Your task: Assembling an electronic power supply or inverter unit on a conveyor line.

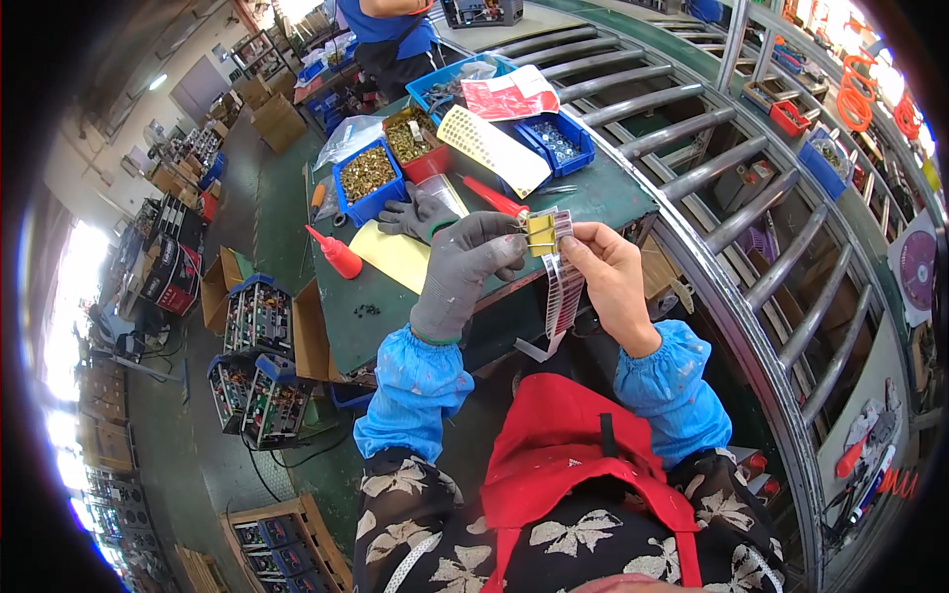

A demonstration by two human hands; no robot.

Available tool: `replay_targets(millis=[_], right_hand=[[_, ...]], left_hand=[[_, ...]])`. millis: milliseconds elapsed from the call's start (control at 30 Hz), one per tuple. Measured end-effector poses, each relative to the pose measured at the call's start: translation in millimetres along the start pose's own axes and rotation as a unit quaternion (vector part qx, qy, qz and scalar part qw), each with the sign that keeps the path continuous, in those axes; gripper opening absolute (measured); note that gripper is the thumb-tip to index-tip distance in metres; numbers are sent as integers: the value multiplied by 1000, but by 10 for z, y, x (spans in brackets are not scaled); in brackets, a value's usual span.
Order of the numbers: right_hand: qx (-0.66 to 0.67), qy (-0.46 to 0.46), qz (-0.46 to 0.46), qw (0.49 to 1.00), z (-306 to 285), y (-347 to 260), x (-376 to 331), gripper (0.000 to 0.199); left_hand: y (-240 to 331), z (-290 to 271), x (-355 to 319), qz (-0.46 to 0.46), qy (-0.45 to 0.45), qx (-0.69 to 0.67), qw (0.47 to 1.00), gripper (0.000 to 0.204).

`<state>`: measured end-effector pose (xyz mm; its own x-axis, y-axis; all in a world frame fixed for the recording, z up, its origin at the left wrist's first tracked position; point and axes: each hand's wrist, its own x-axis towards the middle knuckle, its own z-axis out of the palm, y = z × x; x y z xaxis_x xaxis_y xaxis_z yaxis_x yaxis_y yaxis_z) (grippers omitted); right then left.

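Note:
My left hand point(457, 275), in a grey work glove, pinches the left side of a small yellow block with metal strips point(542, 235). On its right side, my bare right hand point(615, 287) grips with thumb and fingers closed. A long, ribbed, pale strip point(563, 296) hangs from between my hands past the table's front edge, its lower end curled; I cannot tell how it joins the block. Just behind my hands lies a red pointed tool point(491, 195). A spare grey glove point(415, 212) rests on a yellow sheet point(381, 259) beside my left hand.
On the green table point(331, 287) stand a red squeeze bottle point(341, 259), a blue bin of brass-coloured parts point(368, 176), a red bin point(413, 138) and a blue bin of small metal parts point(559, 140). A roller conveyor point(727, 163) curves along the right. Another person point(390, 40) stands beyond.

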<state>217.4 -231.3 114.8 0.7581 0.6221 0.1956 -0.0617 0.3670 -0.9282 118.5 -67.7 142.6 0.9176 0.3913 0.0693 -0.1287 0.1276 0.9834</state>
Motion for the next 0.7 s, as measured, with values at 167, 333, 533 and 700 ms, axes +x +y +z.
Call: replay_targets(millis=[167, 333, 533, 700], right_hand=[[5, 11, -8, 1000, -5, 48, 13, 17], [15, 12, -8, 1000, -11, 46, 4, 17], [14, -3, -5, 1000, 4, -13, -5, 20], [8, -56, 15, 998, -97, 48, 83, 33]], left_hand=[[-10, -7, -3, 9, 1, -3, 1000, 40], [8, 18, -15, 7, 8, -4, 1000, 40], [14, 40, -2, 3, 24, 8, 1000, 40], [70, 3, 33, 20, 26, -12, 999, 40]])
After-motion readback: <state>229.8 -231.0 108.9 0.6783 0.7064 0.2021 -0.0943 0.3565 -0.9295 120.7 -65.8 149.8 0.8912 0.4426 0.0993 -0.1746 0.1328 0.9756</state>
